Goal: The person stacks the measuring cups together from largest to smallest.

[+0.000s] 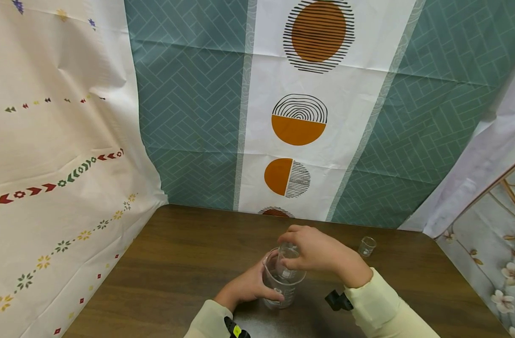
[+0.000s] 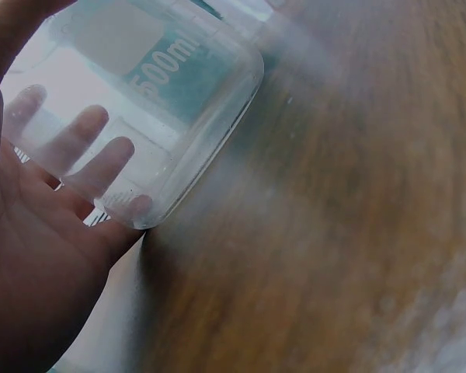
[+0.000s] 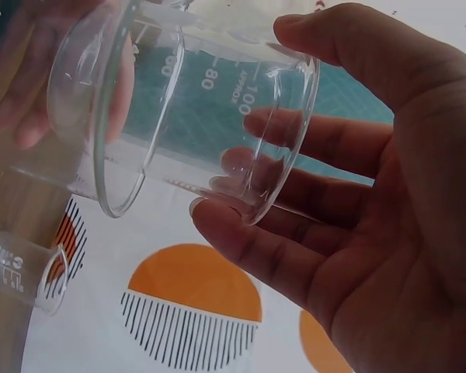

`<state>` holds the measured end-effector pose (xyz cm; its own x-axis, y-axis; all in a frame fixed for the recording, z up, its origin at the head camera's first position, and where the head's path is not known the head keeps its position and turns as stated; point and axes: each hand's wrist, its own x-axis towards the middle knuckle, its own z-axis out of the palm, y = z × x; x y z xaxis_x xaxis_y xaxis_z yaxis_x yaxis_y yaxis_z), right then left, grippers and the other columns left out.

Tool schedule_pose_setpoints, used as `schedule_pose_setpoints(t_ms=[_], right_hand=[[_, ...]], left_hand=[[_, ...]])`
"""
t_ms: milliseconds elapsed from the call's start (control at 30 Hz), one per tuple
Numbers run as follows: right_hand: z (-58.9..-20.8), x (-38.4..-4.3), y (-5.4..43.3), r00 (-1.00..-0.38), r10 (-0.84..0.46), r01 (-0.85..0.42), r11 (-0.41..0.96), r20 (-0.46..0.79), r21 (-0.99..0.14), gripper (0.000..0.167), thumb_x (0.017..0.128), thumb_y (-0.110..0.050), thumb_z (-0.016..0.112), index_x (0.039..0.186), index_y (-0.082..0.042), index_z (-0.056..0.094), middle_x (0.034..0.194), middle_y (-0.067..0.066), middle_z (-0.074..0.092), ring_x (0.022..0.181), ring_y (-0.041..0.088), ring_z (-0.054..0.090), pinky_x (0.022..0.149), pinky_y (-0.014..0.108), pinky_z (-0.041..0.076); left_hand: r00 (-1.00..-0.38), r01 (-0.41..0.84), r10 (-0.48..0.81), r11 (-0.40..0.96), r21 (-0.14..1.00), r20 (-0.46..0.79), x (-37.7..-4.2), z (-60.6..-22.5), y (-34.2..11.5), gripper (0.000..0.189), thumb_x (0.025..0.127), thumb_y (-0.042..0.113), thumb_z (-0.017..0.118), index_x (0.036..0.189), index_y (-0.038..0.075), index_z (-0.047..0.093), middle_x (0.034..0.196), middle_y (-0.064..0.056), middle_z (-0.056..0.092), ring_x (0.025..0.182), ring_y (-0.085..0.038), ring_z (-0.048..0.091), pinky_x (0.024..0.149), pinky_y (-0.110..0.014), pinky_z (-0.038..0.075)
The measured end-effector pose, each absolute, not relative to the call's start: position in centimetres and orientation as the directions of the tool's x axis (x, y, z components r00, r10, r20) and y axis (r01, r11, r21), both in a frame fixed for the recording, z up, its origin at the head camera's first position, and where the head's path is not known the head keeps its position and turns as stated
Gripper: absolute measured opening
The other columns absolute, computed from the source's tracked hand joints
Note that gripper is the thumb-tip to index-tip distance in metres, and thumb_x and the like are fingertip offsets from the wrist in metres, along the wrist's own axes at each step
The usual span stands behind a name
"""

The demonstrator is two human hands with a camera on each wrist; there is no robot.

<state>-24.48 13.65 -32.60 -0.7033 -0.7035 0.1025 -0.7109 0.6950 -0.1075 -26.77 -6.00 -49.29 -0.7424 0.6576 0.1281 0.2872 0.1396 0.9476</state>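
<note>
My left hand grips the side of a large clear glass beaker near the front of the table. White "500ml" lettering shows on this beaker in the left wrist view, and the fingers show through its glass. From above, my right hand holds a smaller clear beaker by its rim, thumb on one side and fingers on the other. White graduation marks with 80 and 100 show on the smaller beaker. Its lower part sits inside the large beaker's mouth.
A third, small beaker stands on the brown wooden table at the back right, beyond my right forearm. Patterned cloth hangs behind the table, with more patterned cloth at the left and right sides.
</note>
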Motion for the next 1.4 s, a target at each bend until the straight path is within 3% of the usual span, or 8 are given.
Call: schedule_pose_setpoints(t_ms=[333, 800, 1167, 1400], right_hand=[[-33.0, -24.4, 13.5, -0.686, -0.720, -0.728, 0.679, 0.106, -0.097, 0.038, 0.083, -0.038, 0.071, 0.112, -0.013, 0.070, 0.105, -0.002, 0.064, 0.095, 0.014, 0.062, 0.084, 0.033, 0.053], [-33.6, -24.5, 13.4, -0.679, -0.728, -0.733, 0.670, 0.091, -0.116, 0.036, 0.083, -0.037, 0.072, 0.111, -0.014, 0.070, 0.102, -0.002, 0.063, 0.093, 0.012, 0.058, 0.082, 0.031, 0.052], [-33.5, -24.4, 13.4, -0.700, -0.711, -0.713, 0.692, 0.066, -0.114, 0.040, 0.082, -0.040, 0.072, 0.113, -0.015, 0.071, 0.103, -0.002, 0.063, 0.092, 0.011, 0.057, 0.082, 0.031, 0.052], [-33.7, -24.5, 13.3, -0.681, -0.728, -0.732, 0.674, 0.078, -0.104, 0.039, 0.082, -0.037, 0.072, 0.112, -0.013, 0.071, 0.102, -0.002, 0.064, 0.091, 0.011, 0.057, 0.079, 0.030, 0.052]], left_hand=[[-0.733, 0.285, 0.666, 0.111, 0.952, 0.141, -26.8, -49.3, -5.9, 0.102, 0.074, 0.028, 0.085, 0.149, 0.042, 0.017, 0.146, 0.007, 0.040, 0.128, -0.013, 0.046, 0.104, -0.029, 0.038], [-0.720, 0.283, 0.679, 0.093, 0.955, 0.147, -26.9, -49.5, -5.9, 0.102, 0.075, 0.029, 0.084, 0.150, 0.041, 0.016, 0.150, 0.008, 0.038, 0.130, -0.011, 0.044, 0.104, -0.025, 0.037], [-0.748, 0.251, 0.658, 0.154, 0.956, 0.090, -26.9, -49.3, -5.9, 0.104, 0.074, 0.033, 0.084, 0.152, 0.036, 0.015, 0.153, 0.004, 0.032, 0.132, -0.017, 0.042, 0.108, -0.042, 0.036], [-0.751, 0.254, 0.656, 0.176, 0.951, 0.079, -26.8, -49.4, -6.0, 0.105, 0.075, 0.035, 0.083, 0.153, 0.034, 0.013, 0.157, 0.005, 0.027, 0.137, -0.019, 0.038, 0.111, -0.046, 0.032]])
